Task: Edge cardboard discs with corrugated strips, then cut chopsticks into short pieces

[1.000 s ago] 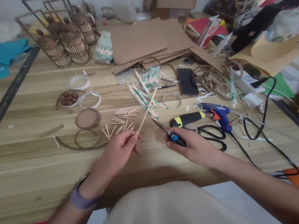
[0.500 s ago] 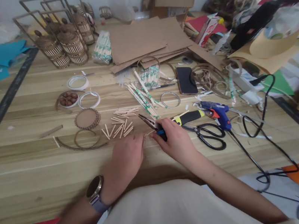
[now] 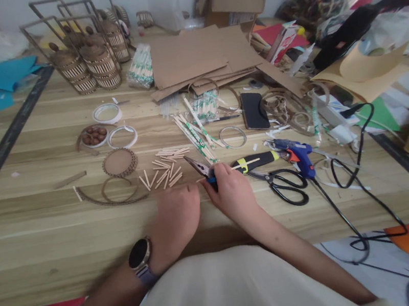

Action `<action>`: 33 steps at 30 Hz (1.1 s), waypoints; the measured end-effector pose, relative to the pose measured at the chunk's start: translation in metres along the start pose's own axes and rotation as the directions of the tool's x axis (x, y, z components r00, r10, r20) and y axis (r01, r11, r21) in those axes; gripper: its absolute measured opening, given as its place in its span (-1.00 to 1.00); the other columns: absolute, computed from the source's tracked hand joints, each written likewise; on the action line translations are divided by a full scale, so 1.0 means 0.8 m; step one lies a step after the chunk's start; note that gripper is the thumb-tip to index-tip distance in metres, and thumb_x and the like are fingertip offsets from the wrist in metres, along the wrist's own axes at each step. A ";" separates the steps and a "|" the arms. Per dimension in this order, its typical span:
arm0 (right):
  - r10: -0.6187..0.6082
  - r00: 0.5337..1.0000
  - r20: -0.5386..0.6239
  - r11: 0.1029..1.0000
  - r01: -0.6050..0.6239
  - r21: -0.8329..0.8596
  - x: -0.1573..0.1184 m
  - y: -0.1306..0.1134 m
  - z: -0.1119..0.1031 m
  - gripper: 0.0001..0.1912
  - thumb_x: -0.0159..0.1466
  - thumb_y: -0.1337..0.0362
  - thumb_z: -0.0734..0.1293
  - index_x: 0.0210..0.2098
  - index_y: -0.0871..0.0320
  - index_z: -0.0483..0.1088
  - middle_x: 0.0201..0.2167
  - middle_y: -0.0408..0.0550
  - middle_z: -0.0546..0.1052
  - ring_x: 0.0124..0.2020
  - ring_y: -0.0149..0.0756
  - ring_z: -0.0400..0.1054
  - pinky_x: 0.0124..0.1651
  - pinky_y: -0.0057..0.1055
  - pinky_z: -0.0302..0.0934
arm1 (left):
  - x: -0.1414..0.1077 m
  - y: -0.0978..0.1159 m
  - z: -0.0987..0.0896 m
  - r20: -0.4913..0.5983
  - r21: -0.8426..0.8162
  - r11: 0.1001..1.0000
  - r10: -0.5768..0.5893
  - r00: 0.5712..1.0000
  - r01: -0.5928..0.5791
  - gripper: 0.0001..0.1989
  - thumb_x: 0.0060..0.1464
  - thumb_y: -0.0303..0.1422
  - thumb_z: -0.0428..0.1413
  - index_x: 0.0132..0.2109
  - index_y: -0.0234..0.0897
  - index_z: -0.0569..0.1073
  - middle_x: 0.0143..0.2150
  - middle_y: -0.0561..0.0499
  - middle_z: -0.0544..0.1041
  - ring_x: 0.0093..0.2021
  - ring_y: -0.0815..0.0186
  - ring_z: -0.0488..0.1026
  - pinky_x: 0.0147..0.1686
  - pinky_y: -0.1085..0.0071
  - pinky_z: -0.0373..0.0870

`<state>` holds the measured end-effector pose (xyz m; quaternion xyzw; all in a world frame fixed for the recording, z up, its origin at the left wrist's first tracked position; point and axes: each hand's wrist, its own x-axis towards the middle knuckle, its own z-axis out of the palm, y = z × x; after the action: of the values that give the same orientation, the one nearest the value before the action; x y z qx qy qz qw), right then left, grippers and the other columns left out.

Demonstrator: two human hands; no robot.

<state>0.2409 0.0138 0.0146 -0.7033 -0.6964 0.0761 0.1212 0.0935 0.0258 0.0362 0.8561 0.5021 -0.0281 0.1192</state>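
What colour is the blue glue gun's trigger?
The blue glue gun has an orange-red trigger, shown in the head view.

Sticks [image 3: 171,168] left of pliers [image 3: 202,169]

The right hand [image 3: 232,189] grips blue-handled pliers [image 3: 199,168] just beside the left hand [image 3: 179,207], which shows mainly its back, while short sticks [image 3: 169,163] lie loose on the wooden table [image 3: 47,240] ahead and scissors [image 3: 269,178], a glue gun [image 3: 303,155] and a dark phone [image 3: 254,110] rest to the right.
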 end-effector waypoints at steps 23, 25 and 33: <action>-0.366 0.892 0.266 0.843 0.196 0.502 0.013 0.028 -0.064 -0.53 0.24 0.42 0.25 0.15 0.16 0.26 -0.06 0.05 0.57 -0.11 -0.19 0.49 -0.09 -0.36 0.29 | 0.019 -0.026 0.001 0.203 -0.949 0.282 0.201 0.958 0.142 -0.78 0.22 -0.20 0.05 -0.23 -0.27 0.45 -0.38 0.00 0.59 -0.33 0.25 0.57 -0.30 0.38 0.41; -0.370 0.891 0.262 0.829 0.189 0.526 0.014 0.026 -0.065 -0.52 0.25 0.41 0.25 0.17 0.14 0.25 -0.05 0.05 0.58 -0.10 -0.19 0.49 -0.08 -0.34 0.30 | 0.018 -0.025 -0.001 0.219 -0.942 0.300 0.205 0.954 0.152 -0.76 0.22 -0.18 0.05 -0.26 -0.26 0.45 -0.38 -0.01 0.60 -0.33 0.25 0.57 -0.27 0.36 0.41; -0.438 0.869 0.231 0.782 0.242 0.575 0.016 0.028 -0.062 -0.59 0.30 0.33 0.27 0.14 0.07 0.29 0.03 0.03 0.54 0.00 -0.18 0.46 0.03 -0.25 0.32 | 0.018 -0.025 -0.001 0.310 -0.947 0.183 0.288 0.906 0.266 -0.72 0.11 -0.12 0.16 -0.35 -0.26 0.47 -0.42 0.00 0.61 -0.38 0.28 0.54 -0.30 0.38 0.35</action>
<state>0.2766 0.0232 0.0570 -0.4772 -0.7752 0.3655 0.1946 0.0828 0.0476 0.0310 0.5533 0.3560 0.1155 0.7441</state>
